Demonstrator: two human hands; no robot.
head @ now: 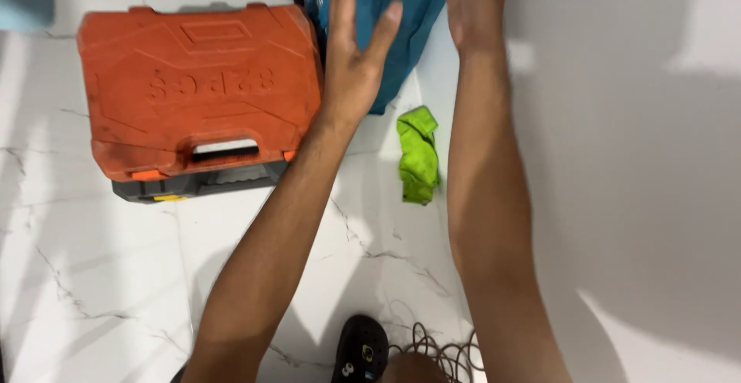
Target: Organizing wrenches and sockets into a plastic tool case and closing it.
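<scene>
Both my arms reach forward to a teal blue object at the top of the view; part of it is cut off by the frame edge. My left hand lies flat against its left side, fingers spread. My right hand grips its upper right part, where a dark piece shows; the fingertips are out of frame. A crumpled lime green cloth lies on the white marbled floor between my forearms, just below the teal object.
An orange plastic tool case with a black base and a carry handle lies shut on the floor at the left, beside the teal object. A black clog and a coil of thin wire are at the bottom. A white wall stands right.
</scene>
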